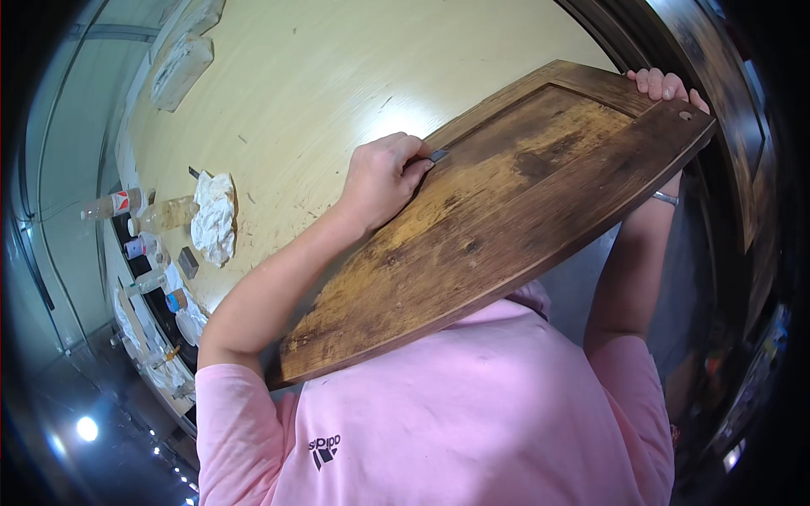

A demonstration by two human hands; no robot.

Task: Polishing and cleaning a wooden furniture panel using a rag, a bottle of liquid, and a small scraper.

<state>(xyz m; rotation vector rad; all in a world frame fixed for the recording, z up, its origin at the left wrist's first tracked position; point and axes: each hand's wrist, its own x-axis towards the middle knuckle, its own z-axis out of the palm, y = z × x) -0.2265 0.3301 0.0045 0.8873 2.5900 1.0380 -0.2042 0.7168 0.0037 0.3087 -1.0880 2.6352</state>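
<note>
A dark brown wooden cabinet door panel (506, 219) with a worn, lighter centre leans tilted against my pink shirt and over a pale yellow table (304, 93). My left hand (384, 177) is shut on a small flat metal scraper blade (438, 155), its edge pressed to the panel's inner frame edge. My right hand (666, 87) grips the panel's far upper corner, fingers curled over the top edge. A bracelet shows on my right wrist.
A crumpled white rag (214, 218) lies on the table's left side, with several plastic bottles (160, 215) and small jars beside it. More white cloths (181, 63) lie at the far end. Another dark wooden door (742, 126) stands at the right.
</note>
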